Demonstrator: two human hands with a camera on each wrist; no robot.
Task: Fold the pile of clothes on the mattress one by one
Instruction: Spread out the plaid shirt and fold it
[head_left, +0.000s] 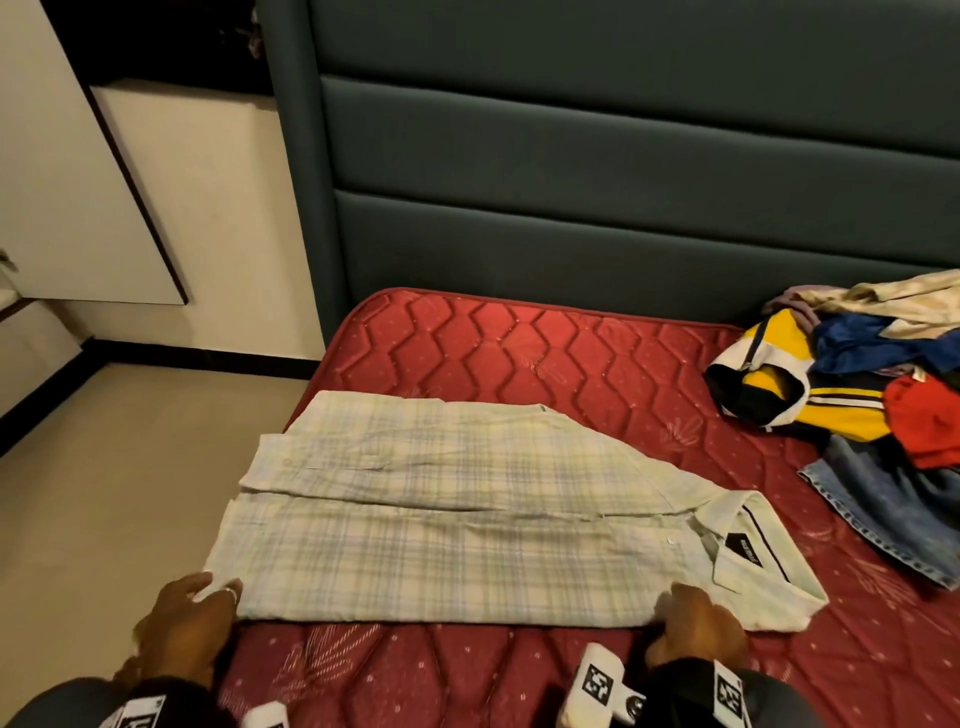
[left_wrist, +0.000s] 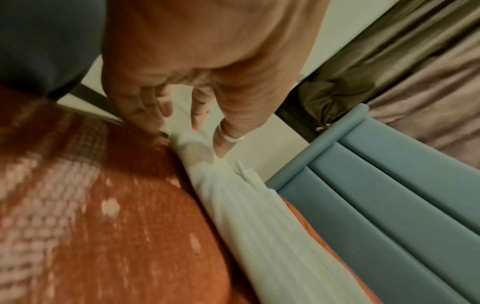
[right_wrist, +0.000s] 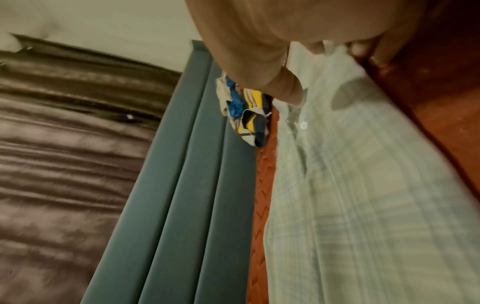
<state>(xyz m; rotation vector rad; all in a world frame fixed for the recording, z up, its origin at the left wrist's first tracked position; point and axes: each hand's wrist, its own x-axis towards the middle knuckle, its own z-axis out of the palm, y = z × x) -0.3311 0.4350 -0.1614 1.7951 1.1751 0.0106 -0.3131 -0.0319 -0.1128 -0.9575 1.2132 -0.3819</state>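
Observation:
A pale plaid shirt (head_left: 441, 509) lies flat on the red mattress (head_left: 519, 353), its far side folded in and its collar to the right. My left hand (head_left: 208, 597) pinches the shirt's near hem corner at the mattress's left edge. In the left wrist view, thumb and fingers of that hand (left_wrist: 189, 144) close on the shirt's (left_wrist: 249, 226) corner. My right hand (head_left: 680, 608) grips the near edge just short of the collar. The right wrist view shows this hand (right_wrist: 327, 76) with the thumb on top of the shirt (right_wrist: 363, 185) and the fingers curled at its edge.
A loose pile of clothes (head_left: 857, 374) lies at the mattress's far right, with blue jeans (head_left: 883, 509) at its near side. A padded teal headboard (head_left: 623, 182) stands behind. The floor (head_left: 130, 467) drops away left of the mattress.

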